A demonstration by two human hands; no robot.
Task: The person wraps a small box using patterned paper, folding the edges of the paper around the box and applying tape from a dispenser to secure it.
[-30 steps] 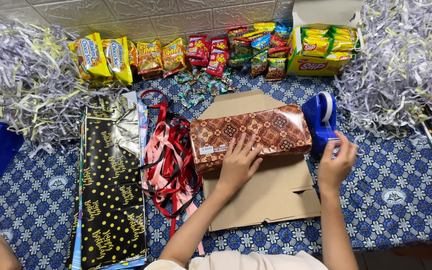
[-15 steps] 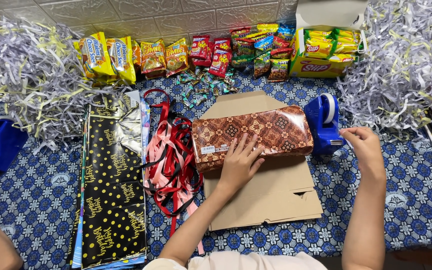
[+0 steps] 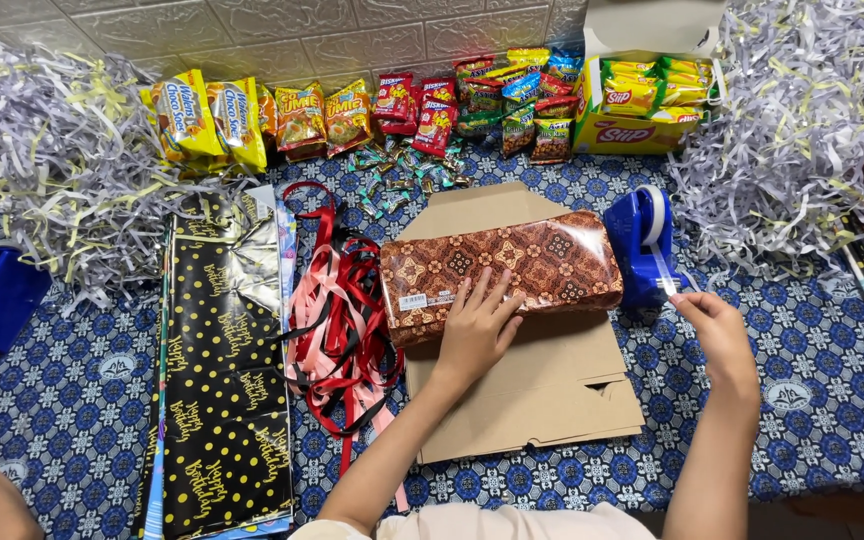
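Left hand (image 3: 477,335) lies flat, fingers spread, on brown patterned package (image 3: 512,265); right hand (image 3: 717,330) seemingly pinches tape from blue dispenser (image 3: 640,245)

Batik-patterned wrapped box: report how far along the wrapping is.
Done: the brown batik-patterned wrapped box is fully covered in glossy paper and lies on flat brown cardboard. In hand: the left hand presses it down; the right hand pulls tape from the blue dispenser. Left: taping; the red and pink ribbons lie unused.

Left hand (image 3: 475,330) flat on wrapped box (image 3: 502,270); right hand (image 3: 717,330) pinching tape (image 3: 664,272).
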